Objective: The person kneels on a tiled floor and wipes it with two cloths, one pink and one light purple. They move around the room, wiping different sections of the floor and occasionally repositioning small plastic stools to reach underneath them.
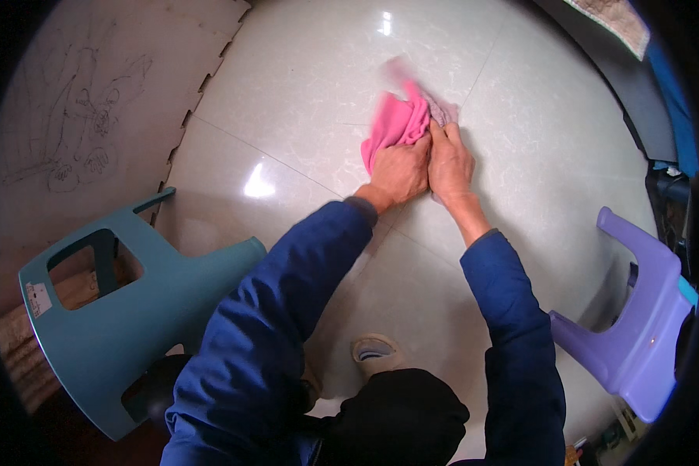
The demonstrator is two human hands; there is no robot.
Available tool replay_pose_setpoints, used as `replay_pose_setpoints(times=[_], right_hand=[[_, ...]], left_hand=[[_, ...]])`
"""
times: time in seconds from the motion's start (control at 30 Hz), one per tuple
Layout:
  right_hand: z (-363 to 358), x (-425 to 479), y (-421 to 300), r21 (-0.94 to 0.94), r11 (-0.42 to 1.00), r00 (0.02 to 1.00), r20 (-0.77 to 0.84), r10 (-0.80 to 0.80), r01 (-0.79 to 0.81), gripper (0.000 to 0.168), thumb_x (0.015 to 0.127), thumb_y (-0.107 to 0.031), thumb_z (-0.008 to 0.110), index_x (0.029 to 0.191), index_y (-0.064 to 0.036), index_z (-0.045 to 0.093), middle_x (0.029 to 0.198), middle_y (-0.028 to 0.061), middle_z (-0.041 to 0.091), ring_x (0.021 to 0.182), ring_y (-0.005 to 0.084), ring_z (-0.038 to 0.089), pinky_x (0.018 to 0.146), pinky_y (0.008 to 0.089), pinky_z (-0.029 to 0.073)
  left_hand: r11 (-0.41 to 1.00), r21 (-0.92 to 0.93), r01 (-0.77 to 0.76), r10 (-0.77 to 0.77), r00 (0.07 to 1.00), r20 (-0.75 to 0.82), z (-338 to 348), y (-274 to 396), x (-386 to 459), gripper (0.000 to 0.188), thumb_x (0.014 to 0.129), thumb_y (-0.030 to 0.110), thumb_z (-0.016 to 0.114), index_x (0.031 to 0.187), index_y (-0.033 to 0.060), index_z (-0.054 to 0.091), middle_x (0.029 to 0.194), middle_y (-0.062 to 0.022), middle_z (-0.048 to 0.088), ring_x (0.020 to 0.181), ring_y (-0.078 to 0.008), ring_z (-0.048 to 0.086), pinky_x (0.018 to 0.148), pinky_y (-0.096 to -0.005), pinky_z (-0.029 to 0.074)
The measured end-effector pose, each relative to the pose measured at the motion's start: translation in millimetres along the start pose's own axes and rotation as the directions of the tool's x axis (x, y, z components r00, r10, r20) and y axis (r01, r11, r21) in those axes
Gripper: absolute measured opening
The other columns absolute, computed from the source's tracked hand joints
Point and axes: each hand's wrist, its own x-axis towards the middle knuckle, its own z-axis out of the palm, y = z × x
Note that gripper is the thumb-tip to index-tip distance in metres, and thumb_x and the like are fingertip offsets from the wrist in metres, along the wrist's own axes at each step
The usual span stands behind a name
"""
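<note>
Side by side above the tiled floor (303,76), my two hands clutch a bunched pink cloth (399,119). My left hand (401,172) is closed over its lower edge. Against it, my right hand (451,160) grips a paler, greyish-pink part (442,109) of the bundle; whether this is the same cloth or a second one, I cannot tell. The far end of the cloth is blurred. Most of my fingertips are hidden in the folds or behind the hands.
A teal plastic stool (169,285) stands at the left, near my left sleeve. To the right is a purple plastic stool (646,326). A pale foam mat (110,134) with a toothed edge and drawn lines lies at upper left. One slipper (378,352) shows below.
</note>
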Motion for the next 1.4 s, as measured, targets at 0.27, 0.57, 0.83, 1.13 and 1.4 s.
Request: replay_pose_setpoints(times=[0.27,0.57,0.83,1.13,1.4], right_hand=[[-121,-38,248,-0.218,0.941,0.961,-0.160,0.228,-0.259,0.033,0.091,-0.009,0.051,0.122,-0.008,0.062,0.104,0.0152,0.061,0.099,0.0312,0.059,0.087,0.0389,0.047],[-109,-63,263,-0.359,0.745,0.826,-0.299,0.479,-0.562,0.039,0.091,-0.013,0.050,0.130,-0.009,0.054,0.117,0.0162,0.054,0.099,0.0391,0.060,0.083,0.0468,0.049],[-110,-63,250,-0.321,0.767,0.829,-0.281,0.483,-0.556,0.039,0.094,-0.016,0.047,0.132,-0.009,0.050,0.119,0.0140,0.053,0.096,0.0396,0.062,0.082,0.0478,0.050],[-121,-56,231,-0.329,0.755,0.823,-0.208,0.528,-0.567,0.041,0.094,-0.014,0.044,0.135,-0.006,0.044,0.120,0.0153,0.049,0.092,0.0402,0.062,0.079,0.0478,0.051],[-130,-53,236,-0.448,0.738,0.859,-0.182,0.478,-0.505,0.043,0.094,-0.014,0.044,0.135,0.000,0.040,0.123,0.0190,0.047,0.092,0.0400,0.064,0.078,0.0468,0.054]], left_hand=[[0.843,0.304,0.443,-0.320,0.868,-0.380,-146,-181,-17,0.034,0.094,0.029,0.046,0.124,0.0244,0.059,0.093,-0.0185,0.069,0.078,-0.0383,0.066,0.069,-0.0486,0.050],[0.801,0.239,0.548,-0.474,0.826,-0.306,-105,-112,3,0.039,0.091,0.027,0.053,0.129,0.0169,0.056,0.096,-0.0166,0.069,0.081,-0.0352,0.066,0.069,-0.0458,0.051],[0.867,-0.119,-0.484,0.491,0.787,0.374,44,52,10,0.036,0.077,0.018,0.066,0.112,0.0149,0.065,0.080,-0.0130,0.066,0.069,-0.0300,0.063,0.064,-0.0414,0.049],[0.862,0.433,0.264,-0.399,0.881,0.255,-195,-162,41,0.052,0.088,0.005,0.042,0.139,0.0133,0.046,0.115,-0.0297,0.060,0.105,-0.0444,0.060,0.091,-0.0436,0.047],[0.764,0.279,0.582,-0.553,0.813,-0.184,-159,-206,-76,0.051,0.087,0.009,0.048,0.137,0.0071,0.040,0.111,-0.0241,0.058,0.091,-0.0392,0.059,0.078,-0.0448,0.046]])
